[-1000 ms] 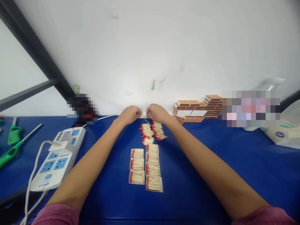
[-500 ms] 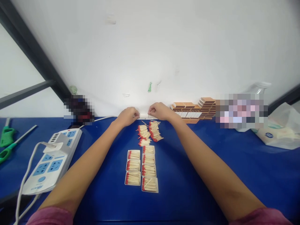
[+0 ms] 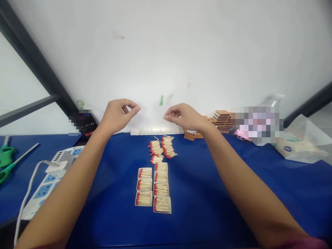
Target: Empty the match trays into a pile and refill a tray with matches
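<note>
Seven trays [image 3: 169, 204] of matches [image 3: 162, 204] sat on the counter [image 3: 197, 204], three beside four; the left hand [image 3: 117, 113] and right hand [image 3: 185, 116] hung beyond, and I couldn't tell if either grip was pinched together

I count seven white trays [image 3: 169, 205] flat in two columns, all filled with matches [image 3: 161, 189], red heads leftward. Beyond, loose matches [image 3: 169, 150] sprawl in clumps near a low row of white pieces [image 3: 156, 131] along the wall [image 3: 145, 65]; brown boxes [image 3: 223, 117] stand stacked rightward.
</note>
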### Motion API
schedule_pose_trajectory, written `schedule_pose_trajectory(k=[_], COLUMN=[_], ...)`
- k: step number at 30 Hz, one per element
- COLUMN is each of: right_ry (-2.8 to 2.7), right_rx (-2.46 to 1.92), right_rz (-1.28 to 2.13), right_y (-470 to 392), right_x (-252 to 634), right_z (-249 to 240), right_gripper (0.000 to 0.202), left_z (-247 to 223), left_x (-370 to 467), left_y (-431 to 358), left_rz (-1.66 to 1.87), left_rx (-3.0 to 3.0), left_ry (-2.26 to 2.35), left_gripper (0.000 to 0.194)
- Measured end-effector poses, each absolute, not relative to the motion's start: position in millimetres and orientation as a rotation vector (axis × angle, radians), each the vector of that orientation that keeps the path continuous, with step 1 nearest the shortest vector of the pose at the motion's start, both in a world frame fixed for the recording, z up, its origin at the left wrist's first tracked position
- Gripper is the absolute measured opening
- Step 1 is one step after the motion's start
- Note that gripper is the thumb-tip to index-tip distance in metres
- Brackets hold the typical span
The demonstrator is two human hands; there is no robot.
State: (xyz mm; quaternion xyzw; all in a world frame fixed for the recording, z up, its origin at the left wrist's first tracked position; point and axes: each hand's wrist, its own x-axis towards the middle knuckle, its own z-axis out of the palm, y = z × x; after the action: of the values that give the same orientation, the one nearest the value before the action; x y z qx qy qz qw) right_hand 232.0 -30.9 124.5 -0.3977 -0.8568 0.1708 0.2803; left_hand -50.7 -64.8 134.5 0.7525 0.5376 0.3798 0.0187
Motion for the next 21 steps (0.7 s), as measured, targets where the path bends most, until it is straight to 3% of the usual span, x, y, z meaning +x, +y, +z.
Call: schedule_pose_trajectory(k=[9,15,21], right_ry=[-2.490,-2.462,-2.498], right_rx=[-0.994,-0.922,-0.942], right_rz=[0.825,0.946,0.887], right_y=[-99,-115,-118], right_x=[230,242,242], right_z=[37,23,21], right_gripper=[0.014,0.026,0.025], left_z=[37,23,15], left_x=[-30,-19,-15], left_y=[-110,-124,-126], left_rz=[0.678,0.662,0.717], left_rx=[2.302,2.379,2.392], left_ry=[1.354,1.277,1.286], left_gripper=[0.021,0.026,0.030])
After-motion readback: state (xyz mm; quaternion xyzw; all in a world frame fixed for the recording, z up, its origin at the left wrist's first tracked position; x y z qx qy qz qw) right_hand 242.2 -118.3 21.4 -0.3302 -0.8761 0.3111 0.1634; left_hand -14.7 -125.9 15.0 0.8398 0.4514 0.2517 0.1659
